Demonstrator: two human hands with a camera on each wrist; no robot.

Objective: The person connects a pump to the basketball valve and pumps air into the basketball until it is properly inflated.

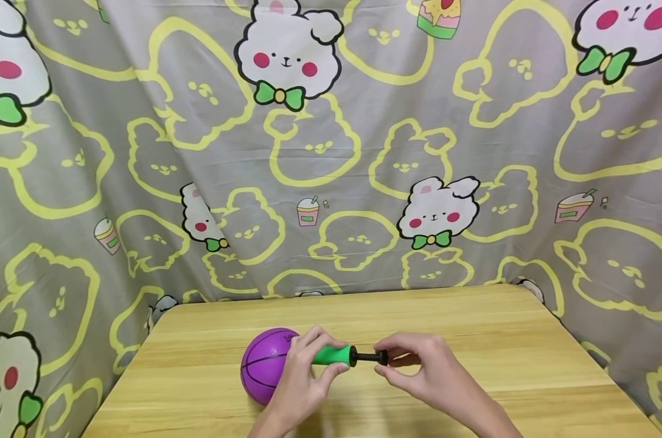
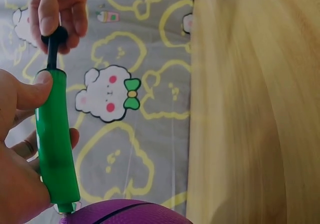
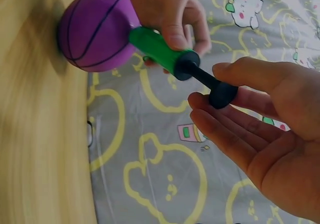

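A green hand pump (image 1: pixel 331 354) lies roughly level over the table, its nozzle end meeting the purple ball (image 1: pixel 262 364). My left hand (image 1: pixel 307 371) grips the green barrel, thumb along its near side. At the other end my right hand (image 1: pixel 426 368) pinches the black handle (image 3: pixel 223 94) between thumb and fingers. A short length of black rod (image 2: pixel 52 56) shows between barrel and handle. The ball, marked with black basketball lines, rests on the table, partly hidden behind my left hand in the head view.
The wooden table (image 1: pixel 446 322) spreads beneath the hands and ball. Beyond its back edge hangs a grey curtain (image 1: pixel 358 201) printed with yellow outlines and white rabbits, which also runs down both sides.
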